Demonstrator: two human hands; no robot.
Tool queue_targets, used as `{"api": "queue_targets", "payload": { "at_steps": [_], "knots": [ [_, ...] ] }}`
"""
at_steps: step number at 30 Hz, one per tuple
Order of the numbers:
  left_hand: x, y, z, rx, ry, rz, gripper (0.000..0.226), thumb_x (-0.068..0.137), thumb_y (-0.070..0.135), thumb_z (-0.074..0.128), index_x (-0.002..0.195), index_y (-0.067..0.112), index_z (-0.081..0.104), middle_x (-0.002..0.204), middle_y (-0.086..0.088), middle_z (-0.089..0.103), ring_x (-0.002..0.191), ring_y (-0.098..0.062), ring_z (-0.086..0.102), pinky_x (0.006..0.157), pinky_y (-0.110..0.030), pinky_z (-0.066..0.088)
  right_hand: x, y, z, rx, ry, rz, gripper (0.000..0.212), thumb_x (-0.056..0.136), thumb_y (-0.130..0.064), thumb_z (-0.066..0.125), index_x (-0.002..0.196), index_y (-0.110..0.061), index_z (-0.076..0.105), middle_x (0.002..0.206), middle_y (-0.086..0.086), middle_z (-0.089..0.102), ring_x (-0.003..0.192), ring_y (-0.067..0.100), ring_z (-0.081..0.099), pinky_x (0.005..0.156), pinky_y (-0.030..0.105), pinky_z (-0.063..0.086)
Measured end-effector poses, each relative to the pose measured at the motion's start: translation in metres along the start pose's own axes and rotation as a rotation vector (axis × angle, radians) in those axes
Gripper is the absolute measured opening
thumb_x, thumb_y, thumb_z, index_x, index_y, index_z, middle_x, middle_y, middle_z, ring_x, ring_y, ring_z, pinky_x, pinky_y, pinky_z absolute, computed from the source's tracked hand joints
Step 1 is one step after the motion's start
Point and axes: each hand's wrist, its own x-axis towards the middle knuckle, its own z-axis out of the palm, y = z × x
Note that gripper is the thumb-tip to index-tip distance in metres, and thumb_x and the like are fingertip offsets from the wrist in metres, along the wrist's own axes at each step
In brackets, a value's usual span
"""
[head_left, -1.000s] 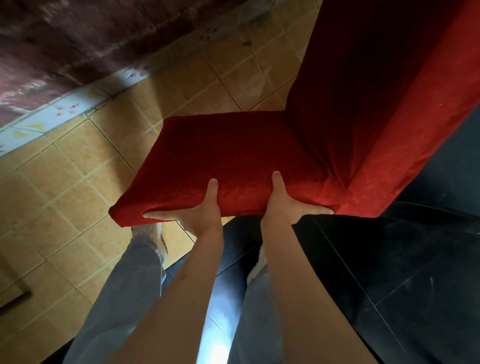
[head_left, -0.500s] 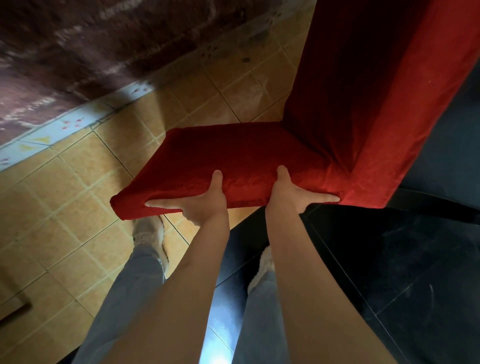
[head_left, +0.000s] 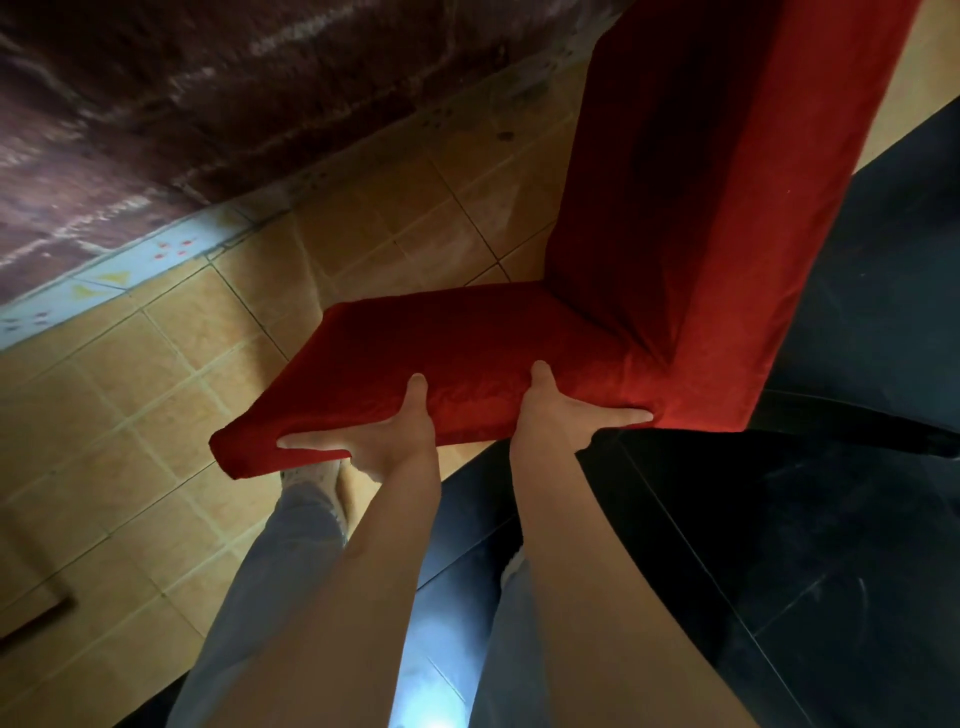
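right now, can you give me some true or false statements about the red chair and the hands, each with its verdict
1. The left hand and right hand both grip the near edge of the red seat. True.
2. Each thumb lies on top of the seat. True.
3. The chair back is blue. False: it is red, like the seat.
4. The floor beyond the seat is carpet. False: tan tiles lie there.
5. The right hand grips nearer the chair back than the left hand does. True.
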Motion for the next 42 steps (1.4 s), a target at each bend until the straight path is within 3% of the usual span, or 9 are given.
{"api": "queue_targets", "payload": {
  "at_steps": [4, 11, 15, 19, 28, 33, 37, 40, 42],
  "knots": [
    [0.009, 0.006, -0.016, 0.013, 0.034, -0.033, 0.142, 0.066, 0.044, 0.085, 0.146, 0.021, -0.029, 0.144, -0.025, 0.033, 0.127, -0.046, 0.042, 0.102, -0.049, 0.039, -0.018, 0.006, 0.007, -0.059, -0.012, -0.004, 0.131, 0.074, -0.027, 0.082, 0.145, -0.040, -0.028, 0.122, 0.021, 0.048, 0.062, 0.013, 0.040, 0.074, 0.039, 0.044],
    [0.018, 0.032, -0.017, 0.094, 0.078, -0.036, 0.144, 0.060, 0.057, 0.083, 0.146, 0.026, -0.027, 0.138, -0.038, 0.034, 0.122, -0.056, 0.041, 0.099, -0.059, 0.038, -0.042, -0.016, 0.028, -0.124, -0.055, -0.035, 0.127, 0.077, -0.027, 0.079, 0.145, -0.041, -0.027, 0.131, 0.024, 0.040, 0.101, 0.035, 0.056, 0.078, 0.045, 0.046],
    [0.022, 0.026, -0.018, 0.054, 0.050, -0.039, 0.147, 0.056, 0.056, 0.086, 0.143, 0.034, -0.031, 0.142, -0.035, 0.030, 0.123, -0.055, 0.041, 0.100, -0.060, 0.041, -0.043, -0.017, 0.027, -0.146, -0.070, -0.033, 0.126, 0.077, -0.028, 0.079, 0.145, -0.043, -0.026, 0.134, 0.023, 0.036, 0.092, 0.031, 0.051, 0.079, 0.047, 0.045],
    [0.022, 0.023, -0.017, 0.041, 0.074, -0.008, 0.147, 0.054, 0.057, 0.086, 0.143, 0.036, -0.030, 0.143, -0.032, 0.031, 0.126, -0.053, 0.039, 0.100, -0.059, 0.038, -0.041, -0.016, 0.026, -0.158, -0.062, -0.039, 0.128, 0.076, -0.031, 0.081, 0.145, -0.043, -0.025, 0.137, 0.024, 0.035, 0.110, 0.038, 0.053, 0.089, 0.052, 0.045],
    [0.025, 0.024, -0.025, 0.038, -0.063, -0.015, 0.145, 0.064, 0.050, 0.084, 0.141, 0.032, -0.037, 0.146, -0.020, 0.031, 0.127, -0.047, 0.041, 0.095, -0.064, 0.044, -0.039, -0.018, 0.025, -0.239, -0.070, -0.065, 0.134, 0.071, -0.040, 0.084, 0.145, -0.038, -0.028, 0.137, 0.024, 0.037, 0.115, 0.039, 0.052, 0.093, 0.051, 0.044],
    [0.032, 0.022, -0.056, 0.136, -0.119, 0.055, 0.140, 0.067, 0.040, 0.085, 0.144, 0.031, -0.031, 0.143, -0.029, 0.033, 0.129, -0.047, 0.038, 0.106, -0.056, 0.037, -0.042, -0.031, 0.023, -0.334, -0.065, -0.042, 0.136, 0.069, -0.039, 0.084, 0.146, -0.033, -0.027, 0.148, 0.026, 0.022, 0.127, 0.043, 0.041, 0.101, 0.054, 0.039],
    [0.048, 0.026, -0.096, 0.532, -0.147, 0.147, 0.135, 0.065, 0.054, 0.081, 0.149, 0.030, -0.022, 0.145, -0.041, 0.015, 0.135, -0.052, 0.021, 0.107, -0.060, 0.026, -0.045, -0.023, 0.009, -0.715, -0.079, -0.477, 0.122, 0.075, -0.042, 0.080, 0.152, -0.029, -0.013, 0.159, 0.019, -0.009, 0.146, 0.039, -0.004, 0.112, 0.062, 0.010],
    [0.055, 0.022, -0.121, 0.849, -0.163, 0.270, 0.135, 0.059, 0.066, 0.078, 0.149, 0.036, -0.018, 0.151, -0.032, -0.023, 0.141, -0.049, -0.012, 0.100, -0.075, 0.017, -0.046, -0.014, -0.002, -1.060, -0.234, -0.898, 0.113, 0.072, -0.055, 0.075, 0.154, -0.030, 0.000, 0.161, 0.010, -0.006, 0.146, 0.035, -0.013, 0.111, 0.062, -0.002],
    [0.064, 0.022, -0.134, 0.952, -0.194, 0.356, 0.135, 0.056, 0.068, 0.078, 0.149, 0.039, -0.015, 0.152, -0.023, -0.028, 0.142, -0.046, -0.017, 0.099, -0.078, 0.013, -0.046, -0.015, -0.002, -1.292, -0.415, -0.995, 0.118, 0.067, -0.063, 0.074, 0.153, -0.036, -0.002, 0.162, 0.006, -0.009, 0.144, 0.037, -0.019, 0.109, 0.063, -0.007]
  ]
}}
